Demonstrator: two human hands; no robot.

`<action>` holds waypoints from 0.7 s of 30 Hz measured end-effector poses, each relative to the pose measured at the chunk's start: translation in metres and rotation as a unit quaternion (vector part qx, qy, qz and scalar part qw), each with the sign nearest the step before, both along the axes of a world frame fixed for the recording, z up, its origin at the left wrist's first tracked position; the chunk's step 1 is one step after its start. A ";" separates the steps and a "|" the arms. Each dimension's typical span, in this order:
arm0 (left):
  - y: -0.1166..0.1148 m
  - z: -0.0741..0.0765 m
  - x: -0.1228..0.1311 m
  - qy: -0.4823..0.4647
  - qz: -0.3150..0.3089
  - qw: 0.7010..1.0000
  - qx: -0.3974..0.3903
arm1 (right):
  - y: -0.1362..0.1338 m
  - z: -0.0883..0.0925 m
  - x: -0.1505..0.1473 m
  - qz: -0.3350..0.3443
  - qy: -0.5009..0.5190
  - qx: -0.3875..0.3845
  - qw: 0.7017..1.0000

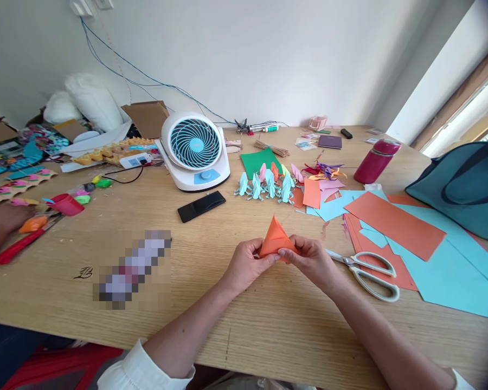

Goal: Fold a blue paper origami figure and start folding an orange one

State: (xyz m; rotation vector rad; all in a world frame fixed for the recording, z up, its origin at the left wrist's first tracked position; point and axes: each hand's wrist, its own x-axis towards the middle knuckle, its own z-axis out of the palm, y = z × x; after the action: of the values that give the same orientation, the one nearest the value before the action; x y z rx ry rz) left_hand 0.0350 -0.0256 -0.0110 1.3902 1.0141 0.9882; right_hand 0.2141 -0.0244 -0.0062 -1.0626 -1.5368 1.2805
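An orange folded paper point(275, 238), pointed at the top, is pinched between both hands just above the wooden table. My left hand point(246, 264) grips its left lower edge with thumb and fingers. On the opposite side my right hand point(312, 260) holds it, the thumb pressed on the lower front. White-handled scissors point(368, 268) lie right of my right hand, partly on orange paper sheets. Beyond the hands stands a group of folded paper figures point(270, 184), mostly light blue, some pink and orange. The back of the orange paper is hidden.
A white fan point(196, 149) and a black case point(201, 206) are ahead left. Orange sheets point(396, 225) and blue sheets point(463, 271) cover the right side, near a red bottle point(377, 161) and teal bag point(463, 187). Another person's arm point(2, 227) rests far left by a red cup point(67, 204).
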 end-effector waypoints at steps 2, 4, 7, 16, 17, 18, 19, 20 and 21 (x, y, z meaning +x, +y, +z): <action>0.000 0.002 -0.001 -0.007 -0.009 1.000 -0.021 | 0.001 -0.003 0.002 -0.001 0.001 0.003 1.000; 0.000 0.004 -0.003 -0.007 -0.011 0.999 -0.036 | 0.002 -0.006 0.005 -0.007 -0.015 0.005 1.000; 0.003 0.005 -0.007 -0.001 -0.010 0.999 -0.047 | 0.003 -0.008 0.010 -0.014 -0.044 0.011 0.999; 0.008 0.006 -0.015 0.024 -0.034 0.995 -0.091 | 0.005 -0.005 0.018 -0.015 -0.097 0.033 0.995; 0.008 0.006 -0.015 0.024 -0.029 0.995 -0.093 | 0.005 -0.004 0.019 -0.013 -0.098 0.036 0.994; 0.008 0.006 -0.015 0.024 -0.024 0.995 -0.095 | 0.005 -0.004 0.019 -0.011 -0.099 0.039 0.994; 0.008 0.006 -0.014 0.024 -0.020 0.995 -0.096 | 0.005 -0.003 0.019 -0.010 -0.101 0.043 0.994; 0.008 0.006 -0.014 0.021 -0.020 0.995 -0.096 | 0.005 -0.003 0.019 -0.010 -0.104 0.047 0.993; 0.007 0.006 -0.014 0.017 -0.022 0.995 -0.096 | 0.005 -0.002 0.018 -0.010 -0.109 0.052 0.993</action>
State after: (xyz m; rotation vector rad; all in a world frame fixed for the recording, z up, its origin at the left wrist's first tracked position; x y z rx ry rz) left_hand 0.0214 -0.0182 -0.0051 1.2678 1.0720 0.8142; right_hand 0.2321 -0.0197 -0.0086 -1.1777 -1.7319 1.0849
